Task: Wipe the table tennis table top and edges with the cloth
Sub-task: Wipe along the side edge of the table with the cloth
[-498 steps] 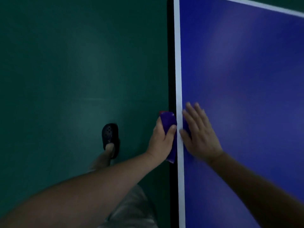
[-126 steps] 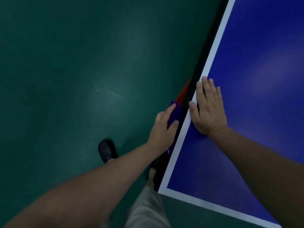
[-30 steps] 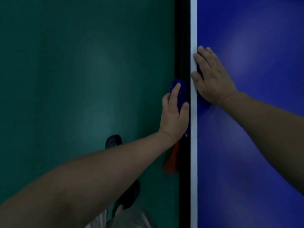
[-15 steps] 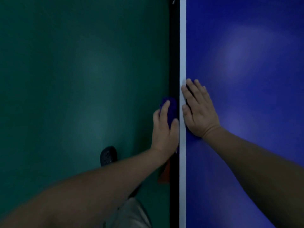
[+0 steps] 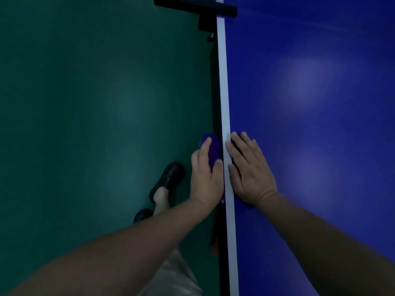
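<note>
Left hand (image 5: 205, 180), its grip clasping the purple cloth (image 5: 212, 148), presses it against the desk (image 5: 320, 146) side edge; right hand (image 5: 249, 175), at 3 o'clock, lies flat with released grip, apparently bracing.

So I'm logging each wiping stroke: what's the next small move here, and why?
Probably slide the left hand and purple cloth further along the table's side edge toward the net clamp; that stretch lies ahead, while the right hand rests flat on top.

Table edge (image 5: 223, 82) open ahead — net post (image 5: 205, 9) blocks the far end, shoe (image 5: 168, 178) below.
</note>
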{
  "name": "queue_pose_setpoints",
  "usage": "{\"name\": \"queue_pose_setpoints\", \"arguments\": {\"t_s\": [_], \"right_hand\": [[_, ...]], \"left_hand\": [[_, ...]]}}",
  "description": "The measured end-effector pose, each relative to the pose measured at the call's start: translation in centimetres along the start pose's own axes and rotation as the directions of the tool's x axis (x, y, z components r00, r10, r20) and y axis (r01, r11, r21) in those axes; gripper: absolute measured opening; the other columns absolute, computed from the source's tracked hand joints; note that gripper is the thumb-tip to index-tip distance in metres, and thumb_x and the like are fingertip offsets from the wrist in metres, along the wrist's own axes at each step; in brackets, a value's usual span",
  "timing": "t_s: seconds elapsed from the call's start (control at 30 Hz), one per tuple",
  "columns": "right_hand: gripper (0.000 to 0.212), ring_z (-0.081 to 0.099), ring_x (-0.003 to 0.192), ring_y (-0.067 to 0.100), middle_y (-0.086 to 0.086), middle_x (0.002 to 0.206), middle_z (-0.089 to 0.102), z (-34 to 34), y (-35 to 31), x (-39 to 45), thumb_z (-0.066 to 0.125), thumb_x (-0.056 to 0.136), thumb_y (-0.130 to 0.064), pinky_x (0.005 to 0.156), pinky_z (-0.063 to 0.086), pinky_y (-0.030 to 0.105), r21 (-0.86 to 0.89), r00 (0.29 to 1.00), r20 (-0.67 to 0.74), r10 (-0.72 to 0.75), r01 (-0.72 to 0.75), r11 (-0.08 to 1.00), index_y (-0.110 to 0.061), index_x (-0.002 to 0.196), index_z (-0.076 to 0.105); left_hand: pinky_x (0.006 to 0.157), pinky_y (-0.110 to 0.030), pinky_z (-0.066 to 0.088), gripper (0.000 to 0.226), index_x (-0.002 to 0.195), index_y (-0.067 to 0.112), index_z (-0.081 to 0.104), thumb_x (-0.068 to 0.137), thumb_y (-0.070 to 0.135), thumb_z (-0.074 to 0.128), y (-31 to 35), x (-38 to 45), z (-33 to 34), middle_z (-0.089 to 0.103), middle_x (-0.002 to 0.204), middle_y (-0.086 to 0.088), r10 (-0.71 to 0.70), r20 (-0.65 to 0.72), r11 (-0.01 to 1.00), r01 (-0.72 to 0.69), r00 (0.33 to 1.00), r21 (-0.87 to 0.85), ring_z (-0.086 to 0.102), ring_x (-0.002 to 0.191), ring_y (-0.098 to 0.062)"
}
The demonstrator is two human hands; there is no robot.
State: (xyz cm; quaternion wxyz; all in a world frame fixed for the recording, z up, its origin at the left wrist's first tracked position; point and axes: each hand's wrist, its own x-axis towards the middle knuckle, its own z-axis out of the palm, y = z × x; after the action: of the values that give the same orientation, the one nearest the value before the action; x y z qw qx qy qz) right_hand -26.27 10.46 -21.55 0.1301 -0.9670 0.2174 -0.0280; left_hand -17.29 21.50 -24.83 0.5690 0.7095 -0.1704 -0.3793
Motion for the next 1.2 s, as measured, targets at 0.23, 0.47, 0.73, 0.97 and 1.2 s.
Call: {"name": "queue_pose_setpoints", "arguments": {"t_s": [0.23, 0.47, 0.73, 0.97, 1.2], "right_hand": [[0.053, 0.022, 0.151, 0.031, 0.012, 0.161, 0.03, 0.2, 0.5, 0.0, 0.042, 0.1, -0.022, 0.123, 0.018, 0.05, 0.031, 1.0, 0.019, 0.014, -0.015, 0.999, -0.006, 0.15, 0.039], [0.053, 0.023, 0.151, 0.03, 0.005, 0.164, 0.023, -0.3, 0.4, 0.1, 0.033, 0.105, -0.031, 0.124, 0.014, 0.045, 0.061, 0.996, 0.084, 0.032, -0.037, 0.997, -0.014, 0.155, 0.029], [0.056, 0.021, 0.151, 0.03, 0.008, 0.164, 0.023, -1.4, 1.1, 5.7, 0.041, 0.102, -0.031, 0.122, 0.018, 0.044, 0.092, 0.991, 0.078, 0.105, -0.112, 0.989, -0.009, 0.152, 0.031], [0.05, 0.023, 0.149, 0.037, 0.02, 0.157, 0.033, -2.1, 3.0, 16.5, 0.04, 0.101, -0.019, 0.119, 0.027, 0.053, 0.052, 0.997, 0.016, 0.072, -0.073, 0.996, 0.005, 0.145, 0.042], [0.051, 0.024, 0.15, 0.03, 0.013, 0.158, 0.035, -1.8, 3.9, 21.2, 0.036, 0.102, -0.023, 0.121, 0.023, 0.051, 0.004, 0.977, 0.015, 0.214, -0.214, 0.977, -0.001, 0.148, 0.042]], "left_hand": [[0.091, 0.009, 0.021, 0.055, 0.153, 0.034, 0.025, 0.102, 0.022, 0.043, 3.6, 10.4, 0.1, 0.032, 0.141, 0.008, 0.011, -0.07, 1.0, -0.009, 0.998, 0.021, 0.029, 0.116, 0.03], [0.099, 0.003, 0.023, 0.055, 0.14, 0.061, 0.022, 0.096, 0.038, 0.045, 4.7, 9.9, -0.6, 0.036, 0.141, 0.021, -0.042, -0.031, 0.999, 0.043, 0.999, 0.032, 0.032, 0.128, 0.018], [0.095, 0.007, 0.02, 0.056, 0.151, 0.038, 0.023, 0.102, 0.024, 0.045, 8.9, 21.7, -1.1, 0.035, 0.14, 0.006, 0.057, -0.067, 0.992, -0.049, 0.996, 0.113, 0.029, 0.119, 0.026], [0.098, 0.004, 0.022, 0.054, 0.143, 0.056, 0.023, 0.097, 0.038, 0.044, 8.2, 20.5, -2.0, 0.037, 0.14, 0.016, 0.033, 0.004, 0.994, -0.033, 0.999, 0.105, 0.031, 0.125, 0.022], [0.091, 0.008, 0.022, 0.059, 0.154, 0.032, 0.023, 0.101, 0.024, 0.047, 11.5, 27.4, -2.6, 0.034, 0.143, 0.004, 0.041, 0.034, 0.992, -0.045, 0.999, 0.116, 0.029, 0.116, 0.029]]}}
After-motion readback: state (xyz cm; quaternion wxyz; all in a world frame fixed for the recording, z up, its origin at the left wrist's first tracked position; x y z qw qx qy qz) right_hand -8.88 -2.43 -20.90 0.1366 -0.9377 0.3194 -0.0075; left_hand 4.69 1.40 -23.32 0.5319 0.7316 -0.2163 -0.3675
